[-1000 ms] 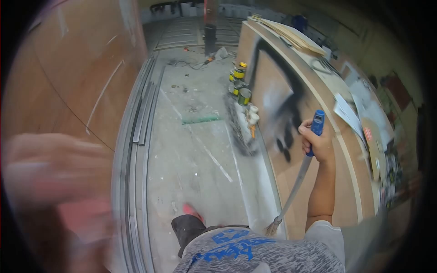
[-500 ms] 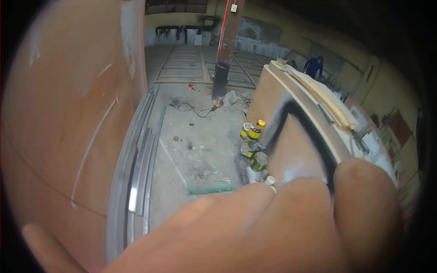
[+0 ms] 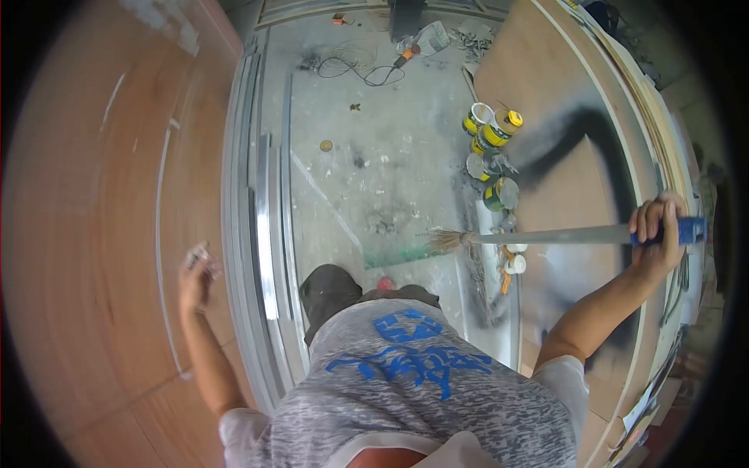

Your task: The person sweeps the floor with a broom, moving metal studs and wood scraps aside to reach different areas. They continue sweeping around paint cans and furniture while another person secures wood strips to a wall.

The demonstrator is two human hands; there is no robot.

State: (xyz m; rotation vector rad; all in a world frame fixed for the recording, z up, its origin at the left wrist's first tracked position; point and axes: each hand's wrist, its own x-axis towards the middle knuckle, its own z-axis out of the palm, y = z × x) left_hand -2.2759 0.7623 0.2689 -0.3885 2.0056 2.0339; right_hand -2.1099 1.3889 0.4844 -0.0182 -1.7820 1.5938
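My right hand [image 3: 657,226] is wrapped round the blue grip [image 3: 691,231] of a broom, out at the right. The broom's grey shaft [image 3: 562,235] runs leftward, and its frayed straw head [image 3: 446,240] lies over a greenish patch of floor. My left hand [image 3: 200,273] is raised at the left in front of a brown wooden panel [image 3: 117,257]. Its fingers are curled and slightly blurred; whether anything small is in them I cannot make out.
Long metal profiles [image 3: 265,226] lie along the left panel. Several paint cans [image 3: 501,195] stand by the right panel [image 3: 538,70]. An orange power tool [image 3: 407,54] with a black cable lies on the floor [image 3: 351,187], near a dark post [image 3: 406,17].
The view has tilted down to my body and feet. The large hand close to the camera is gone from the front. The broom in my right hand now shows.
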